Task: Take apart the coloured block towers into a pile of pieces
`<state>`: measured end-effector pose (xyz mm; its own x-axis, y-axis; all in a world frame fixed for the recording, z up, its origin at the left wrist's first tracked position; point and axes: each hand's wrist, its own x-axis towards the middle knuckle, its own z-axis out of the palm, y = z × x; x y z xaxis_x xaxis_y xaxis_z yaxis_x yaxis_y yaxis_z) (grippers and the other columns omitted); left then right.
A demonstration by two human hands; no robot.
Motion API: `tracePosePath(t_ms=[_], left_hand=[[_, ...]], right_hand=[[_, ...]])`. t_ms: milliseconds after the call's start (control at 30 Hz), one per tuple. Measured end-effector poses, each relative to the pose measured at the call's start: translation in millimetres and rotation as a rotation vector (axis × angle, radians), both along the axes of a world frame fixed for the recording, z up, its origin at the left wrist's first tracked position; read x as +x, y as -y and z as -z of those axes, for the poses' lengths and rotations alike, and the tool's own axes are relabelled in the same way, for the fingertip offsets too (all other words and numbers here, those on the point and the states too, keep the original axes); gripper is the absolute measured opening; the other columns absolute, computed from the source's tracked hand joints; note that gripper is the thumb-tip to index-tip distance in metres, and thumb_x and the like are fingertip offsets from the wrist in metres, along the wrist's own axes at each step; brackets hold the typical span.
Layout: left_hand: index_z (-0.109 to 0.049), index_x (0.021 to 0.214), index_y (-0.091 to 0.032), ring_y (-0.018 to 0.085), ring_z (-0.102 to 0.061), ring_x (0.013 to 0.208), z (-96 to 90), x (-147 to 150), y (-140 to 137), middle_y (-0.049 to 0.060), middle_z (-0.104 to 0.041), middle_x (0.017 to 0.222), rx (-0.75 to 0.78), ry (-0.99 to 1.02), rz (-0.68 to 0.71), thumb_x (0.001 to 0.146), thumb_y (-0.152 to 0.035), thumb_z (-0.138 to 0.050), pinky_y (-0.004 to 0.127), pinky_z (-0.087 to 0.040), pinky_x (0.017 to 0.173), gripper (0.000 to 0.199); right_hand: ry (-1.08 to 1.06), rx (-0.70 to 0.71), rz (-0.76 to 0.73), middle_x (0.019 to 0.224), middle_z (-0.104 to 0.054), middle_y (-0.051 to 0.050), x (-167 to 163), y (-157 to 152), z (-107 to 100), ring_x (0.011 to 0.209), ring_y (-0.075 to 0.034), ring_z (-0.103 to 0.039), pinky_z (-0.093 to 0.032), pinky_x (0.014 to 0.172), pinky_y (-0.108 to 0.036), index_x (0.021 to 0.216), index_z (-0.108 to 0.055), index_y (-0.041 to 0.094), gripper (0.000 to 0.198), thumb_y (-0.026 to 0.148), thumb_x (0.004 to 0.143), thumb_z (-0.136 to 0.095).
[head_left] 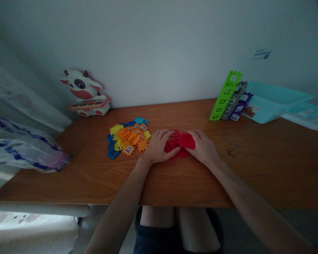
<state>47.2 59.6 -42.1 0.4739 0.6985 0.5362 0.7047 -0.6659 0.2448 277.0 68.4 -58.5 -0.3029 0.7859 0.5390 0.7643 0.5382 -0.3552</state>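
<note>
From the head view I find both hands working at the middle of the desk [95,181], over a small cluster of red pieces [187,140]. The cluster lies on the wooden top, between the two hands, nearer the front edge than the items along the wall [159,53].

The right hand [203,147] has its grip clamped on one or more of the red pieces, thumb below and fingers above. The left hand [159,145] curls about the opposite side of the cluster, thumb and fingers reaching to it; whether its grip is closed tight I cannot tell. Several red pieces are partly hidden by the fingers, so I record no count.

Just beside the left hand, to its left, I note a loose heap of orange, yellow and blue pieces [132,135] with notched edges, some bearing white window shapes. At the rear left stands a cow toy [84,86] with a keyboard at its front. At the far left a printed plastic bag [23,150] overhangs the desk.

At the rear right I record green [225,97], grey [232,102] and purple pieces [237,110] in leaning rows, next to a pale turquoise tub [270,104].
</note>
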Motion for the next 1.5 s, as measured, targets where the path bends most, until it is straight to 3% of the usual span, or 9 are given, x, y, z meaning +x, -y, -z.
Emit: tracePosePath(t_ms=[167,300,533,633,1033,1267,1500], left_hand=[[-0.059,0.101,-0.017,0.025,-0.059,0.097,0.4,19.9,7.1,0.012,-0.066,0.101,-0.080,0.124,0.011,0.099,-0.045,-0.047,0.040,-0.048,0.089,0.030],[-0.054,0.082,-0.021,0.020,-0.058,0.079,5.8,25.9,6.6,0.006,-0.063,0.083,-0.193,0.301,0.028,0.100,-0.040,-0.042,0.035,-0.047,0.077,0.029],[-0.057,0.081,-0.020,0.018,-0.057,0.078,7.9,26.8,3.6,0.002,-0.062,0.080,-0.517,0.673,0.111,0.096,-0.052,-0.048,0.030,-0.048,0.072,0.036],[-0.058,0.082,-0.020,0.018,-0.057,0.078,4.6,27.3,5.0,0.002,-0.062,0.081,-0.579,0.764,0.130,0.093,-0.052,-0.052,0.030,-0.048,0.072,0.035],[-0.058,0.076,-0.021,0.016,-0.052,0.072,7.5,21.0,4.8,-0.001,-0.057,0.074,-0.575,0.819,0.114,0.090,-0.045,-0.057,0.029,-0.045,0.069,0.028],[-0.057,0.071,-0.019,0.015,-0.046,0.067,-1.9,17.6,5.6,-0.002,-0.051,0.068,-0.605,0.871,0.117,0.085,-0.043,-0.062,0.027,-0.038,0.064,0.028],[-0.047,0.061,-0.020,0.014,-0.042,0.062,0.0,15.6,2.2,-0.003,-0.043,0.061,-0.545,0.824,-0.022,0.084,-0.041,-0.061,0.028,-0.033,0.061,0.034]], right_hand=[[0.021,0.022,-0.097,0.125,-0.064,-0.016,-13.0,7.0,-2.3,0.116,-0.036,-0.062,-0.053,0.095,-0.055,0.137,-0.048,0.023,0.059,0.022,0.082,-0.068],[-0.009,0.029,-0.146,0.117,-0.066,-0.013,-14.7,7.4,-2.9,0.111,-0.033,-0.064,-0.053,0.095,-0.051,0.125,-0.056,0.025,0.048,0.020,0.079,-0.069],[-0.114,0.021,-0.135,0.111,-0.067,-0.010,-14.7,9.7,-7.2,0.105,-0.032,-0.065,-0.055,0.088,-0.047,0.115,-0.057,0.027,0.043,0.023,0.075,-0.073],[-0.118,0.016,-0.149,0.110,-0.067,-0.010,-15.1,11.1,-8.7,0.105,-0.032,-0.065,-0.055,0.088,-0.046,0.113,-0.056,0.026,0.046,0.022,0.072,-0.074],[-0.093,0.044,-0.165,0.102,-0.068,-0.009,-16.8,15.2,-12.5,0.096,-0.030,-0.066,-0.054,0.084,-0.042,0.108,-0.055,0.027,0.042,0.030,0.072,-0.075],[-0.062,0.086,-0.144,0.105,-0.067,-0.010,-21.4,18.0,-13.0,0.099,-0.029,-0.064,-0.054,0.085,-0.041,0.109,-0.056,0.023,0.041,0.031,0.074,-0.075],[0.023,0.016,-0.079,0.111,-0.066,-0.011,-25.4,19.0,-14.4,0.103,-0.029,-0.062,-0.053,0.088,-0.042,0.112,-0.059,0.022,0.042,0.029,0.075,-0.076]])
